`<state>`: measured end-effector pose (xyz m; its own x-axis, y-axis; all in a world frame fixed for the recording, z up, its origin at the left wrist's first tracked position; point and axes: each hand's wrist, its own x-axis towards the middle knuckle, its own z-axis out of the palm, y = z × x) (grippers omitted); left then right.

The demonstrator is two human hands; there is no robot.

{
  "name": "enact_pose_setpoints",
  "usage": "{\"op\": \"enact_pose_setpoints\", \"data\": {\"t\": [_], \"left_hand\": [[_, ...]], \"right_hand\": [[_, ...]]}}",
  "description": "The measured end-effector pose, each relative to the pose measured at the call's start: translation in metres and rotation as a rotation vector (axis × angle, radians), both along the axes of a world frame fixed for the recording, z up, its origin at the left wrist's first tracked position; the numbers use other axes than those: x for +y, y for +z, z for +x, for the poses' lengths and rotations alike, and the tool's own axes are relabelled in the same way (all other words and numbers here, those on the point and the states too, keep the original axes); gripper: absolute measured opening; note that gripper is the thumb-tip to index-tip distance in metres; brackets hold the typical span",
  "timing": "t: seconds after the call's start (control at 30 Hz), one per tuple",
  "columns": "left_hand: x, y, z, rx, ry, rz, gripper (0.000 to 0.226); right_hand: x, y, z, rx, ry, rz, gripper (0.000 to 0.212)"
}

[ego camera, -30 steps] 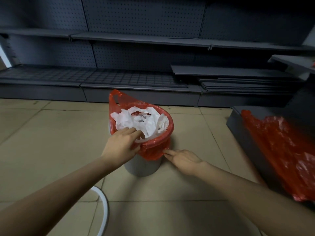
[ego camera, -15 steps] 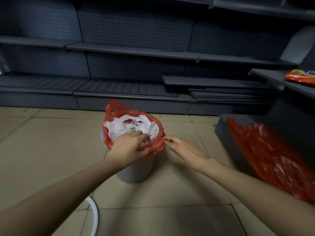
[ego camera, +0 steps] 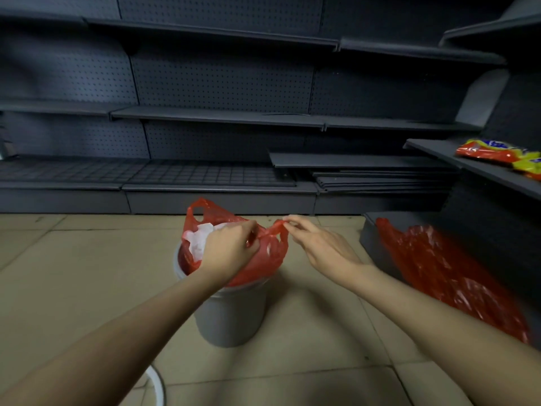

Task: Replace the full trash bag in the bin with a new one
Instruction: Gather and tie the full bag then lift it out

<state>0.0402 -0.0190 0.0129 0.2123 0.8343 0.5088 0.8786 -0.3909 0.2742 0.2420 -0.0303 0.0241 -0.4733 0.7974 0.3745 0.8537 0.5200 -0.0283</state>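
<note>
Head view: the person stood over a round grey plastic bin [ego camera: 231,315] on the beige tiled floor [ego camera: 73,273], both bare arms reaching down to it.
Bag in the bin: a red thin plastic trash bag [ego camera: 263,256] sat in the bin, stuffed with crumpled white paper [ego camera: 200,238]; one loop handle stood up at the far left.
Left hand [ego camera: 231,250]: closed around the bag's near edge at the rim, hiding part of the bin's mouth.
Right hand [ego camera: 319,244]: fingertips pinched on the bag's right handle, drawn out sideways.
Spare bag: a second red plastic bag [ego camera: 445,271] lay draped over a dark low shelf base [ego camera: 369,238] to the right, apart from the bin.
Around: dark empty metal shelving [ego camera: 222,115] ran behind; orange-and-yellow snack packets [ego camera: 497,155] lay on a right-hand shelf; a white curved rim [ego camera: 156,385] showed at the bottom edge.
</note>
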Motion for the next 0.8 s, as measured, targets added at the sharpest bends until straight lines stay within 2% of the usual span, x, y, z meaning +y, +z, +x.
{"op": "enact_pose_setpoints", "data": {"t": [0.27,0.5,0.63,0.8], "left_hand": [[-0.004,0.02,0.027,-0.122,-0.023,0.071,0.013],[0.01,0.014,0.055,-0.217,-0.051,-0.036,0.017],[0.015,0.017,0.047,-0.194,-0.014,0.034,0.019],[0.026,0.013,-0.017,-0.113,0.149,0.151,0.017]], "right_hand": [[0.011,0.041,-0.009,0.019,0.0,0.095,0.042],[0.022,0.056,0.0,-0.047,-0.109,0.084,0.037],[0.017,0.046,-0.009,0.111,-0.195,0.1,0.033],[0.019,0.035,-0.024,0.262,-0.373,0.13,0.038]]}}
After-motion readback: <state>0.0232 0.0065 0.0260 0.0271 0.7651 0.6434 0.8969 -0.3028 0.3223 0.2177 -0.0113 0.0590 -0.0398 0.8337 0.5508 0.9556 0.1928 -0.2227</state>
